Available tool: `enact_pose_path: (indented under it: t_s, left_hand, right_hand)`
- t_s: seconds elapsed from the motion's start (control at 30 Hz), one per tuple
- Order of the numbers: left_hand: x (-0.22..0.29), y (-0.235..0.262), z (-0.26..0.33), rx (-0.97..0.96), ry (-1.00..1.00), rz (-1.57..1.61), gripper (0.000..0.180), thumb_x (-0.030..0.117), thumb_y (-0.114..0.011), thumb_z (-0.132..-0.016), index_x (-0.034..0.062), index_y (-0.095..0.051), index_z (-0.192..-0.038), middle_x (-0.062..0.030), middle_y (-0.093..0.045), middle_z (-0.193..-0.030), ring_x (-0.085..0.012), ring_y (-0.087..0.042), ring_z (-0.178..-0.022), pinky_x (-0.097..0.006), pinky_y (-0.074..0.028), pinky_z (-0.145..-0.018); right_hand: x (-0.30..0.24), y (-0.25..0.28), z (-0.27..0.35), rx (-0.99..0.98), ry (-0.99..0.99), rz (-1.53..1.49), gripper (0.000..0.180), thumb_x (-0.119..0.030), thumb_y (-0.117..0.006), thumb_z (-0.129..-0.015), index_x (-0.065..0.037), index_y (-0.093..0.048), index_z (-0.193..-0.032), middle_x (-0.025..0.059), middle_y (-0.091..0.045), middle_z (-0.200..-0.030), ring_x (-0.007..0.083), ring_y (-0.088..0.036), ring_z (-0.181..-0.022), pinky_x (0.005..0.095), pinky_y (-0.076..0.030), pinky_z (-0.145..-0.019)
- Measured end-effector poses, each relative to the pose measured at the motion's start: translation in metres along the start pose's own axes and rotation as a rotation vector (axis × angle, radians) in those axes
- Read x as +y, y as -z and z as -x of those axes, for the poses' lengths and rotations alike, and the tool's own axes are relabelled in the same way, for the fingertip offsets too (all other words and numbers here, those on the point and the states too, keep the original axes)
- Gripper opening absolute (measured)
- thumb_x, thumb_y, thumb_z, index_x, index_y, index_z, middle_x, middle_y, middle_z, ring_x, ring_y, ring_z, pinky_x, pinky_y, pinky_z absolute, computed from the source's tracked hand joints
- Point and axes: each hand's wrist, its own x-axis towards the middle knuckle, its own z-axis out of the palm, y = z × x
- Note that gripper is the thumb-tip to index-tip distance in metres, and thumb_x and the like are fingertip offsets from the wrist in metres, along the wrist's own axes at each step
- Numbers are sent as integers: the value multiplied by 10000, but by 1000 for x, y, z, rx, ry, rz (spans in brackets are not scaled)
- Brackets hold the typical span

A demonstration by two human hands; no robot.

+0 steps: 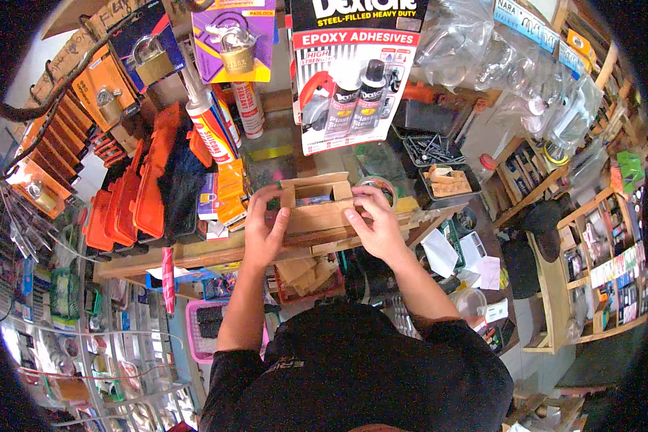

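A small open-topped brown cardboard box (315,217) is held between my two hands over the wooden counter edge (187,255). My left hand (265,227) grips its left end, thumb on the near side and fingers round the far side. At the opposite end, my right hand (374,223) holds the box with the thumb against its near wall and the fingers behind. Something bluish shows inside, too small to name. Behind my right hand lies a roll of tape (379,189), partly hidden.
A carded adhesive pack (356,86) and carded padlocks (237,57) hang ahead. Orange toolboxes (147,191) stand left, beside a sealant tube (212,122). Trays of screws (432,151) and cardboard pieces (448,181) sit right. A pink basket (203,351) is below the counter.
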Motion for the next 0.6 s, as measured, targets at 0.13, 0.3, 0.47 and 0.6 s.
enact_pose_path:
  t_s: [0.13,0.3,0.47,0.6]
  left_hand:
    - [7,-8,-4,53,167,202,536,236,-614,-877,36,-419,-1335,-148,-506,-1249,-257,-516,-1108,-323,-485,-821]
    - [15,-4,-12,-6,202,255,544,241,-611,-884,37,-398,-1342,-112,-526,-1234,-218,-494,-1155,-346,-420,-937]
    - [8,-4,-11,-35,237,262,537,181,-622,-871,45,-403,-1342,-105,-529,-1232,-217,-491,-1162,-350,-420,-938]
    - [2,0,-15,-67,182,201,499,141,-627,-855,40,-442,-1307,-111,-513,-1243,-222,-512,-1120,-324,-466,-853]
  right_hand:
    - [6,0,0,16,17,15,246,-199,-670,-849,-6,-592,-980,141,-552,-1120,240,-587,-933,309,-494,-690]
    - [0,-1,-3,17,-29,26,266,-181,-662,-852,-14,-573,-1039,124,-551,-1125,227,-584,-963,300,-506,-691]
    - [6,-2,-2,8,30,141,254,-165,-654,-859,-19,-564,-1046,100,-548,-1141,197,-571,-987,278,-509,-706]
    - [4,-3,-4,21,46,156,228,-171,-653,-849,-7,-571,-984,125,-564,-1095,252,-577,-971,310,-492,-742]
